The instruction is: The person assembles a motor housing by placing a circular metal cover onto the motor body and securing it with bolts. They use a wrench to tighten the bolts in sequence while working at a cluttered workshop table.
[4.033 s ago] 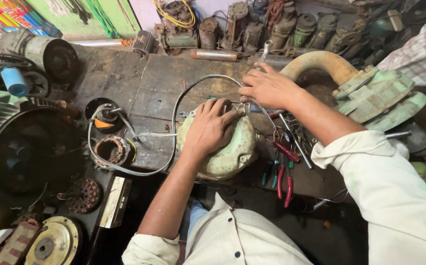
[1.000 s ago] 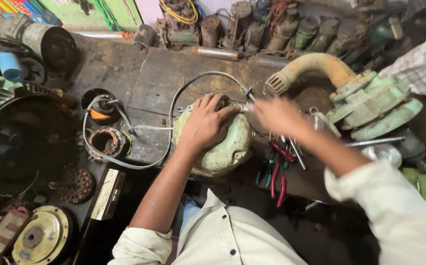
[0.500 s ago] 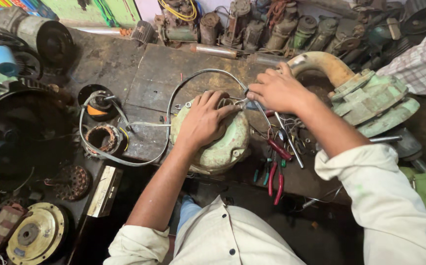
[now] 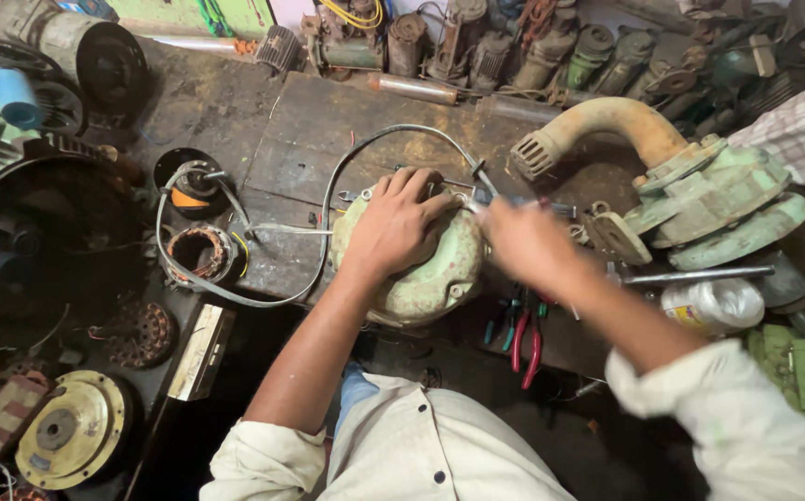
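Leftmost, a stator (image 4: 200, 252) and grey cable (image 4: 236, 295) lie beside the green motor cover (image 4: 426, 278), which sits mid-bench. Left hand (image 4: 393, 227) presses flat on the cover, fingers spread, gripping nothing. Right hand (image 4: 525, 243) is blurred at the cover's right rim; it seems closed on a thin tool, though I cannot tell for sure. Judged best: hold the cover firm, keep strokes short. Compared with half a second ago, the right hand has dropped lower. Pliers (image 4: 525, 345) lie below; a pump (image 4: 699, 199) stands rightmost.
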